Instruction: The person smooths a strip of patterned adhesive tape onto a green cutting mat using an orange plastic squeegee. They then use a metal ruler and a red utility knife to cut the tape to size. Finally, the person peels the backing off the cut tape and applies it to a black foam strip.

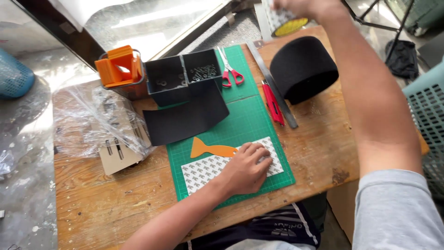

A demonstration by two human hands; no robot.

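One head view only. Our left hand [247,169] lies flat, fingers spread, pressing a white patterned sheet [203,170] on the green cutting mat [249,122]. Our right hand [296,7] is far past the mat's top edge, closed around a roll [284,22] with a yellow core and the same patterned backing. We judge this a hold-down step while the roll is handled; any next move needs the sheet kept square. An orange scraper [210,149] touches the sheet's top edge. A cardboard pack in clear plastic [113,139] sits left of the mat.
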